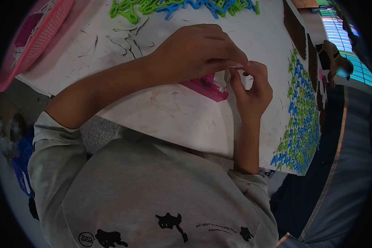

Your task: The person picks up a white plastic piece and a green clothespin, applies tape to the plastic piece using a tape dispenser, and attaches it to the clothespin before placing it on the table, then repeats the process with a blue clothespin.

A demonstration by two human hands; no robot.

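My left hand (202,51) reaches across the white table (177,120), its fingertips pinched together near my right hand. My right hand (253,89) is beside it, thumb and index finger pressed together. Between the fingertips is something small and thin, too hidden to name. Just below the hands, a pink plastic device (211,89) lies on the table, partly covered by my left hand. A thin metallic piece (227,80) shows by its right end.
Loose green and blue clips (165,7) lie at the top edge. Many more clips (301,111) cover the right side. A pink basket (39,37) is at the upper left, with dark strips (294,29) at the upper right. Another person (337,62) is farther off, right.
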